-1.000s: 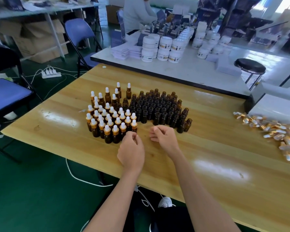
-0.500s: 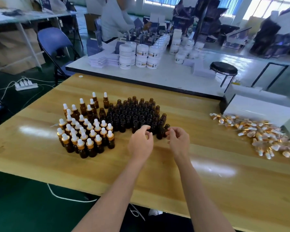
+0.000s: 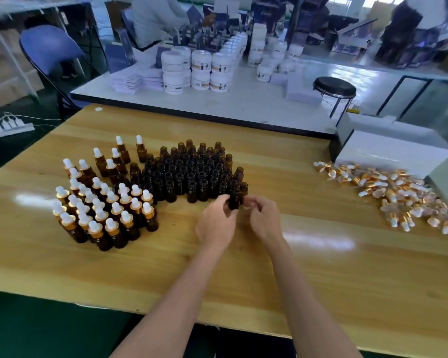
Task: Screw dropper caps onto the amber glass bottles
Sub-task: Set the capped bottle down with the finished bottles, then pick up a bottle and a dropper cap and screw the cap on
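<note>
Several uncapped amber bottles [image 3: 189, 171] stand packed together in the middle of the wooden table [image 3: 243, 280]. To their left stands a cluster of capped bottles [image 3: 101, 202] with gold collars and white bulbs. My left hand [image 3: 215, 223] pinches one uncapped bottle [image 3: 234, 198] at the near right corner of the group. My right hand [image 3: 264, 218] is just right of that bottle, fingers curled and touching or almost touching it. A pile of loose dropper caps [image 3: 388, 192] lies at the far right.
A white box [image 3: 391, 151] sits behind the cap pile. Beyond the wooden table is a white table [image 3: 243, 104] with white jars [image 3: 199, 71] and paper stacks. A black stool [image 3: 334, 87], a blue chair [image 3: 47, 47] and a seated person [image 3: 155, 16] are farther back.
Both hands moved right from the capped cluster to the near right corner of the uncapped group. My left hand took hold of one uncapped bottle. The camera view shifted right.
</note>
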